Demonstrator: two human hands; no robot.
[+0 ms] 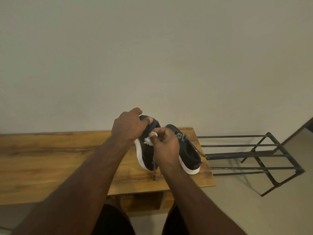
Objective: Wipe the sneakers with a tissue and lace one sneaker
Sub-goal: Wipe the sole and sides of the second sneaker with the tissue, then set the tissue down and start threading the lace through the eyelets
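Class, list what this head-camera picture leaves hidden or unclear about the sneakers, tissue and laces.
1. Left sneaker: its toe is covered by the left hand.
2. Tissue: mostly hidden inside the right hand.
3. Left sneaker's eyelets: behind the right hand.
4. Right sneaker: lace pattern too small to follow.

Left hand (130, 126): you grip the left sneaker (145, 153), tilted.
Right hand (166, 145): you pinch tissue (149, 140) against it.
Right sneaker (188, 150): on table (50, 158).
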